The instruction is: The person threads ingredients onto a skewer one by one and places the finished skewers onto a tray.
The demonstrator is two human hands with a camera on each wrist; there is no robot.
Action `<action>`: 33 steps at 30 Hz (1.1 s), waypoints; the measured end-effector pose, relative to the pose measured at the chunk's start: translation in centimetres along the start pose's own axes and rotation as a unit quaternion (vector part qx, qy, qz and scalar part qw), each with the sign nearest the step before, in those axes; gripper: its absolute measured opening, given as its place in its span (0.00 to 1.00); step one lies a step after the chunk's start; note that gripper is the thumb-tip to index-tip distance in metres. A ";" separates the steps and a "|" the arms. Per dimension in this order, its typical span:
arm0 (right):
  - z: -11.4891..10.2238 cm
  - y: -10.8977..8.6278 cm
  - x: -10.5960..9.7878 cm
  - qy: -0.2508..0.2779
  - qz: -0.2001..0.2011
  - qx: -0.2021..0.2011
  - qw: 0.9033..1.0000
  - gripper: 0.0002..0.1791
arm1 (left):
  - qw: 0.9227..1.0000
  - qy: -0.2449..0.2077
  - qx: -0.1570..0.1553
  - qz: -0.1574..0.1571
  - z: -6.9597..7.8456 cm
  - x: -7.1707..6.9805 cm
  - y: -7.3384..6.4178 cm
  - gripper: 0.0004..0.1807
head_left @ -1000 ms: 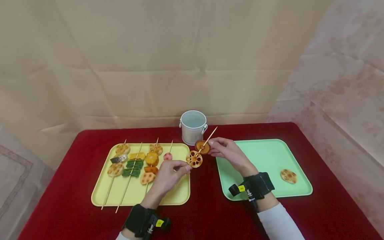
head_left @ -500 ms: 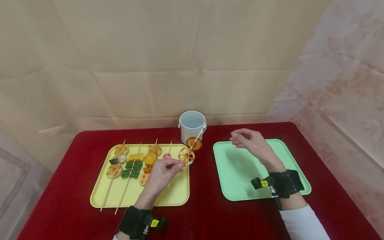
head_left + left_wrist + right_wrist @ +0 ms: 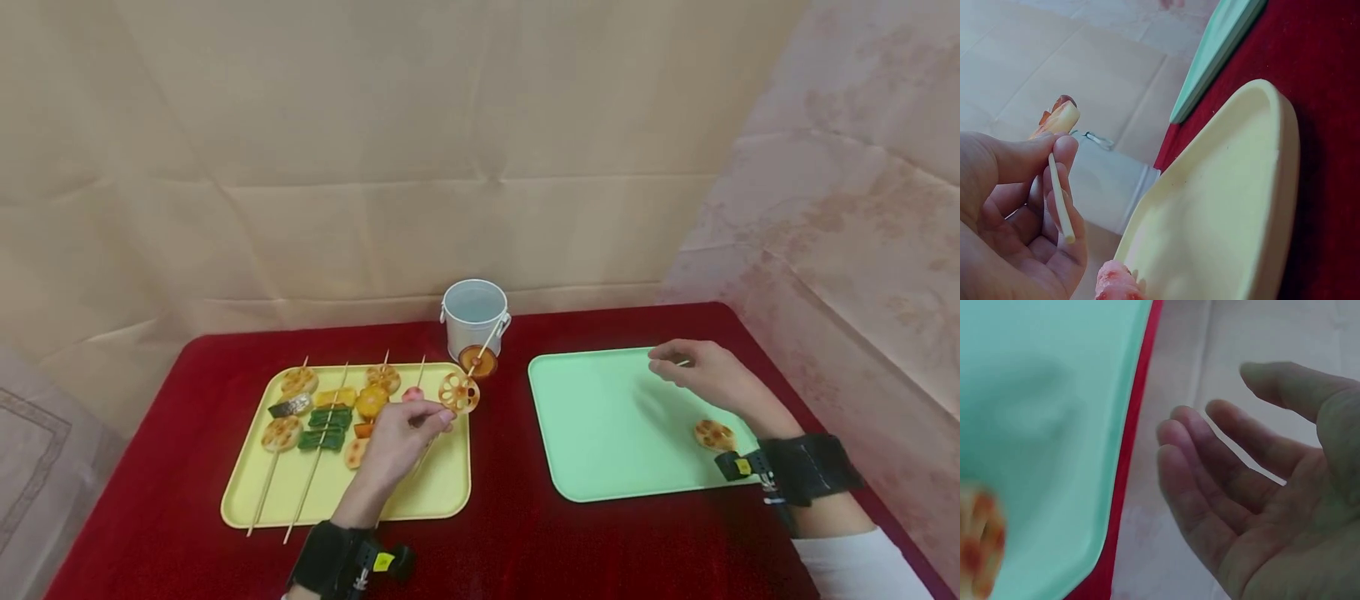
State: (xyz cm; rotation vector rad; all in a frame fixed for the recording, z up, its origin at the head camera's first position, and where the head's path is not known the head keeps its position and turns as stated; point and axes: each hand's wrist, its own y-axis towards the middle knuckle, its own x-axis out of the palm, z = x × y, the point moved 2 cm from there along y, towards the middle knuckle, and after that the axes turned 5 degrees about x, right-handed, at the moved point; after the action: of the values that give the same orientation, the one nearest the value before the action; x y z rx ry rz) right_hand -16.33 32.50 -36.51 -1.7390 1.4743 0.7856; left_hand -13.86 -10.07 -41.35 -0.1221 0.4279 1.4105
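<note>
Between thumb and fingers my left hand (image 3: pixel 401 437) pinches a wooden skewer (image 3: pixel 1060 199) over the yellow tray's right side. Threaded on it above the hand are a lotus root slice (image 3: pixel 459 392) and, higher up, a round brown mushroom cap (image 3: pixel 478 361). The skewer's upper end overlaps the white bucket in the head view. My right hand (image 3: pixel 708 375) hovers over the back right of the green tray (image 3: pixel 600 433), its fingers loosely bent and holding nothing. On that tray, nearer the front right corner, lies another browned lotus root slice (image 3: pixel 715 435), close below my right hand.
The yellow tray (image 3: pixel 240 492) at left carries several finished-looking skewers, among them one with green pepper pieces (image 3: pixel 322 439) and one with a pink ball (image 3: pixel 412 395). A white metal bucket (image 3: pixel 474 310) stands at the back centre on the red cloth (image 3: pixel 510 533).
My right hand has let go of the mushroom cap on the skewer and moved right, over the green tray. The left hand has shifted slightly left with the skewer.
</note>
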 end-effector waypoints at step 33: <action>7.7 -2.6 1.3 -0.087 -0.093 0.052 0.990 0.26 | 1.000 -0.006 -0.018 0.008 -0.5 0.3 0.1 0.04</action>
State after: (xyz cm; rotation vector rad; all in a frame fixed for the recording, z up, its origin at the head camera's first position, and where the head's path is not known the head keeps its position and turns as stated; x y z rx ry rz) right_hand -13.57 38.35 -41.56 -1.6569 1.1971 0.7296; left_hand -14.03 -9.97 -41.90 -0.1403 0.3950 1.4351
